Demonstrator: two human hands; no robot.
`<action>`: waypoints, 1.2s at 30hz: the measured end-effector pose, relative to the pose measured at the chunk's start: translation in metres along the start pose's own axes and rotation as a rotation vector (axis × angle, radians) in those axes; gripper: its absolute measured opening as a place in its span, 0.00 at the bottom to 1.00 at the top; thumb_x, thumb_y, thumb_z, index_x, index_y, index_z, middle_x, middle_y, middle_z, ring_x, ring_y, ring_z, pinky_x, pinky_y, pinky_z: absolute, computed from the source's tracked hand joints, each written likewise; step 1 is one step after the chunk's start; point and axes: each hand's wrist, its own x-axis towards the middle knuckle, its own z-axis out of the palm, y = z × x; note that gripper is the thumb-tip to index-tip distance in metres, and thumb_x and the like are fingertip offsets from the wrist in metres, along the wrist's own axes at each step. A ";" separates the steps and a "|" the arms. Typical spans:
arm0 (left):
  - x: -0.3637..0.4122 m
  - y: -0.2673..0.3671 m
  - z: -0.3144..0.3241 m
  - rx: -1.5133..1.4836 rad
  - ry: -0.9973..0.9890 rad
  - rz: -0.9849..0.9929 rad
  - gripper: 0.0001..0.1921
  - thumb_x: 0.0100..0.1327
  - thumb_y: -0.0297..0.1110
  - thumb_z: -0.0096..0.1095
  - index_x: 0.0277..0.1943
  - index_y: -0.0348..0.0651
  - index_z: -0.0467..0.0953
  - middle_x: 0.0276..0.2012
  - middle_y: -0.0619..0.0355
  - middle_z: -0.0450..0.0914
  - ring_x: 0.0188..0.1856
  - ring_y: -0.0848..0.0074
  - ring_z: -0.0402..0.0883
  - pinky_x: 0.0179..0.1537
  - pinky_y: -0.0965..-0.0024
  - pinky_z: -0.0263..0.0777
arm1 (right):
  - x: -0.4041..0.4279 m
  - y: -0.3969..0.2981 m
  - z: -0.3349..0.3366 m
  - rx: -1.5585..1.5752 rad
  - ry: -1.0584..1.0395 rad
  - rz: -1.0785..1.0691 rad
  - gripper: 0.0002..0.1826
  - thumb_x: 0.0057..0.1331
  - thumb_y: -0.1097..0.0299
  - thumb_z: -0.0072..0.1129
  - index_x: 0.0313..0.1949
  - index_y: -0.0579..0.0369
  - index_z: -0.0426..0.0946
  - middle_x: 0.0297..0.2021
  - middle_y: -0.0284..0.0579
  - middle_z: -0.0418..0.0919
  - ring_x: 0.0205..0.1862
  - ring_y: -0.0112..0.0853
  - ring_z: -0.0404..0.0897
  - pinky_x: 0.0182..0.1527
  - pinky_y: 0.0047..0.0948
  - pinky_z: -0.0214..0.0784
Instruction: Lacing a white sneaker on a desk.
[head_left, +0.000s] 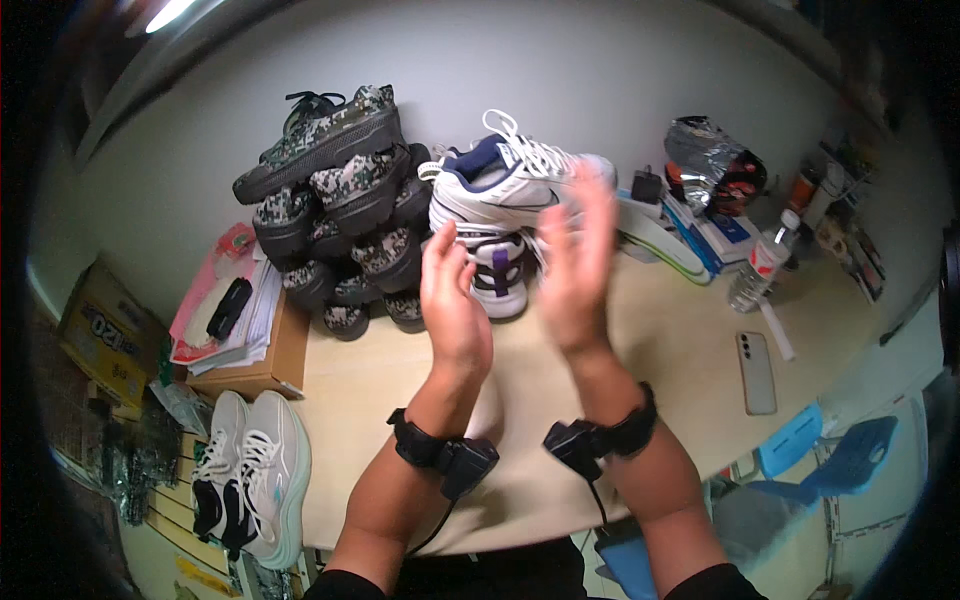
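My left hand is raised over the tabletop with nothing in it, palm turned inward and fingers pointing up. Facing it, my right hand is also bare and blurred, its fingers partly apart. Behind both hands stands a white sneaker with a navy lining, resting on another shoe with purple and black parts. My fingers overlap parts of these shoes in the picture. Just left of them rises a pile of camouflage shoes with black soles. Each wrist carries a black strapped device with a cable.
Grey sneakers sit at the table's left edge beside a cardboard box holding papers and a black object. On the right are a water bottle, a phone, an insole and a crumpled foil bag. Blue chairs stand below.
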 end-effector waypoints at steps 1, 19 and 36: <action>-0.004 0.009 -0.001 -0.090 -0.054 0.005 0.25 0.75 0.43 0.40 0.68 0.36 0.59 0.69 0.55 0.60 0.68 0.72 0.58 0.68 0.68 0.50 | -0.006 -0.040 0.004 0.073 -0.244 0.010 0.25 0.72 0.62 0.48 0.62 0.66 0.61 0.56 0.56 0.69 0.59 0.44 0.69 0.65 0.38 0.55; -0.109 0.035 -0.034 -0.044 -0.564 -0.685 0.23 0.72 0.38 0.46 0.60 0.27 0.67 0.47 0.38 0.81 0.49 0.56 0.82 0.58 0.58 0.71 | -0.023 0.116 -0.200 -0.592 0.078 0.695 0.20 0.67 0.57 0.54 0.49 0.61 0.73 0.42 0.54 0.80 0.46 0.45 0.80 0.45 0.39 0.73; -0.070 0.010 -0.114 0.032 -0.024 -0.625 0.13 0.70 0.34 0.48 0.50 0.34 0.72 0.38 0.48 0.80 0.39 0.66 0.80 0.47 0.64 0.76 | 0.014 0.138 -0.222 -1.378 -0.793 0.939 0.40 0.56 0.46 0.60 0.67 0.41 0.64 0.66 0.58 0.60 0.67 0.57 0.58 0.68 0.47 0.52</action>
